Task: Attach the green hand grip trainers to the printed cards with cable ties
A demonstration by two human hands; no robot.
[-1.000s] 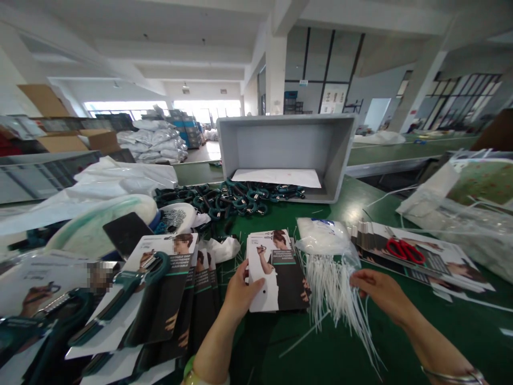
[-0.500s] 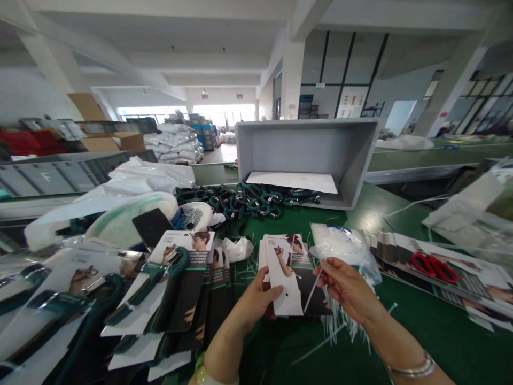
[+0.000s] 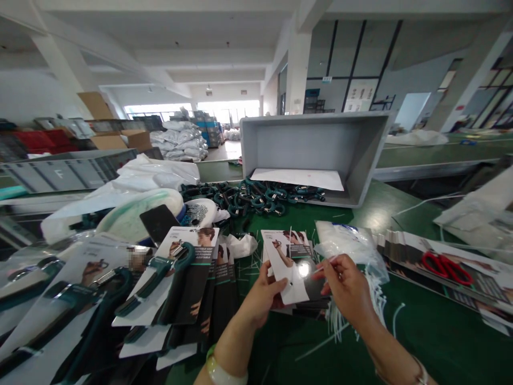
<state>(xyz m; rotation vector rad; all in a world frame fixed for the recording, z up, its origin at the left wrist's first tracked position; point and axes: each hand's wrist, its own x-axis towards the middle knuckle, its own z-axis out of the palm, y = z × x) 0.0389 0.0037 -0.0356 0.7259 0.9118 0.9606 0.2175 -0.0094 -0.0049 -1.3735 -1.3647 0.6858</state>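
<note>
the left hand (image 3: 262, 294) is curled in a grip, its thumb (image 3: 279, 286) angled up toward the right hand (image 3: 348, 287). the right hand, just beside it, pinches with fingertips (image 3: 327, 266) turned leftward. left forearm (image 3: 237, 342) and right forearm (image 3: 395, 345) slant in from below them.

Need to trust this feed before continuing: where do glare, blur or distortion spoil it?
Head view: glare on the card in the left hand; a shine on the green table beside the grey crate; far windows washed out; right-edge plastic blurred; the far-right pillar leaning, probably lens distortion.
</note>
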